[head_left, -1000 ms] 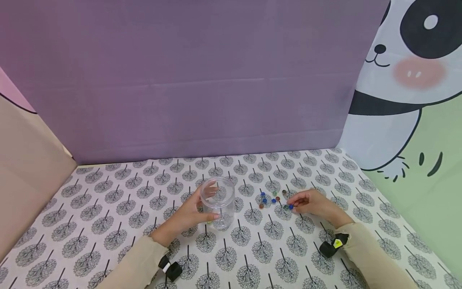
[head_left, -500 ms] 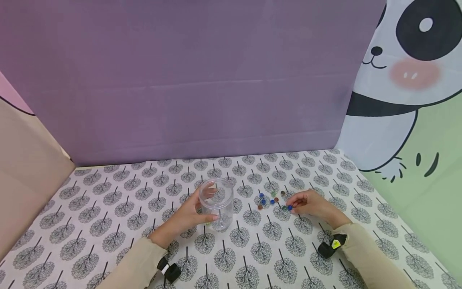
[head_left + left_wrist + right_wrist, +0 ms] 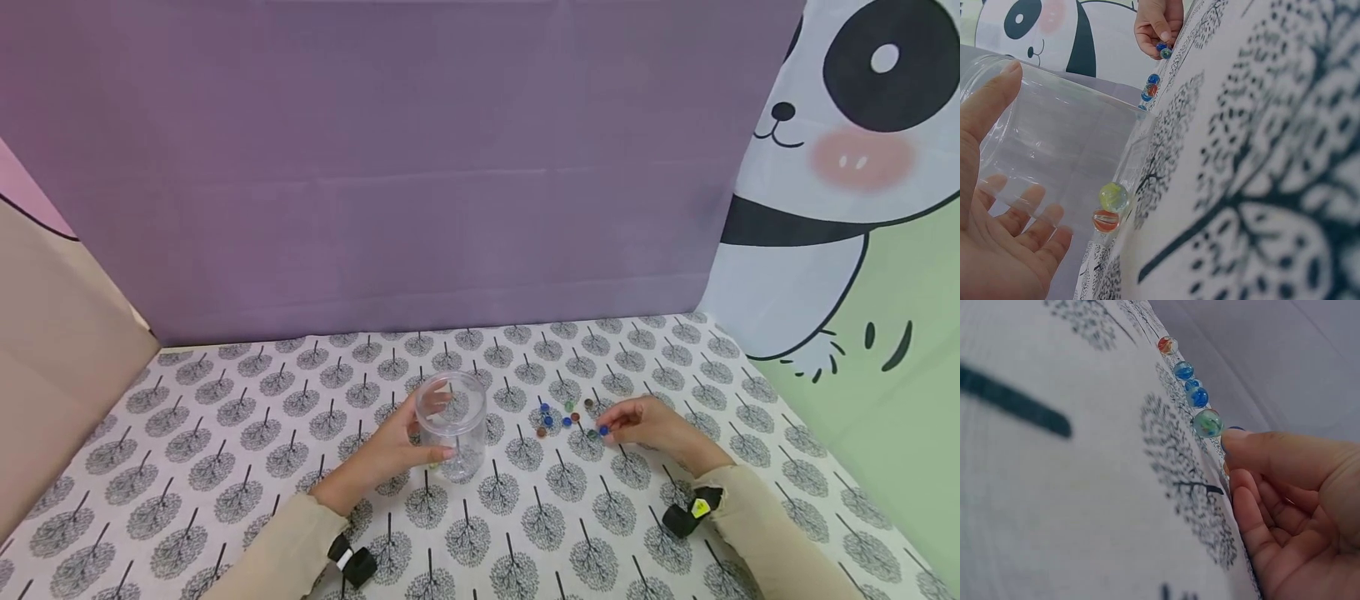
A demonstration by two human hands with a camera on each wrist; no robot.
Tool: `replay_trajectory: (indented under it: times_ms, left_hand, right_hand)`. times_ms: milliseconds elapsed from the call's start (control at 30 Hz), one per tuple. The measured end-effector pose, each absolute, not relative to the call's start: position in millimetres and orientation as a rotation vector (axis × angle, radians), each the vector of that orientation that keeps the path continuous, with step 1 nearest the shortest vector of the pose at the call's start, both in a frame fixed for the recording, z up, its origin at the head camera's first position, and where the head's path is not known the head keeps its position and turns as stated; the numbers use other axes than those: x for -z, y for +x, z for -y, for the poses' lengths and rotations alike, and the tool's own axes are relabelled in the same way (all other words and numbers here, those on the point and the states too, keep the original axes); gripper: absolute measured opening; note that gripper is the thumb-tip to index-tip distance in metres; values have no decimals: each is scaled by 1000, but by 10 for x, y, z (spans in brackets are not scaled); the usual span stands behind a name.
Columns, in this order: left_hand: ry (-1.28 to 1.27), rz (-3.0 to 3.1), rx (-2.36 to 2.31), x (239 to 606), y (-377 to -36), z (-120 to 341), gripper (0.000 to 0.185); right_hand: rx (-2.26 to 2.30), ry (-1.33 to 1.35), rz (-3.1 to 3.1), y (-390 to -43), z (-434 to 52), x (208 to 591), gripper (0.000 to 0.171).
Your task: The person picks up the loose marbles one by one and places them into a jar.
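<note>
A clear plastic jar (image 3: 462, 450) stands upright on the patterned cloth. My left hand (image 3: 390, 447) grips its side, thumb on the near side and fingers spread behind. By the jar's base in the left wrist view are a yellow-green marble (image 3: 1113, 197) and an orange marble (image 3: 1105, 220); whether they lie inside or outside the glassy wall I cannot tell. My right hand (image 3: 643, 423) pinches a blue marble (image 3: 603, 431) between thumb and forefinger, low over the cloth. Close to those fingertips sits a green marble (image 3: 1208, 423). The right thumb mostly hides the blue marble in the right wrist view.
Several loose marbles lie left of my right hand, among them a blue one (image 3: 545, 408), a red-brown one (image 3: 542, 432) and a dark one (image 3: 588, 403). A purple backdrop (image 3: 435, 250) rises behind the table, and a panda-print wall (image 3: 810, 267) stands at the right.
The view shifts slightly with the head. Both hands keep their places, the left on the jar and the right at the blue marble.
</note>
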State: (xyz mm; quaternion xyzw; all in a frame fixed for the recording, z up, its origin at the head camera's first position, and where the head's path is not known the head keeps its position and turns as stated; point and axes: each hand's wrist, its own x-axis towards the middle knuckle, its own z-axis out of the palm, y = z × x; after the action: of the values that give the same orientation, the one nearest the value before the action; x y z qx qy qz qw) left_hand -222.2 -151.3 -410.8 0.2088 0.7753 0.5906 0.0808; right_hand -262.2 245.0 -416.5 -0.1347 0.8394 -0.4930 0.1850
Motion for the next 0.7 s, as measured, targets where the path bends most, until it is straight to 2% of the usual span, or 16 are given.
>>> replay_trajectory:
  times_ms: [700]
  left_hand:
    - [609, -2321, -1757, 4097, -2198, 1518, 96]
  right_hand:
    - [1432, -325, -2403, -2577, -2415, 4056, 33]
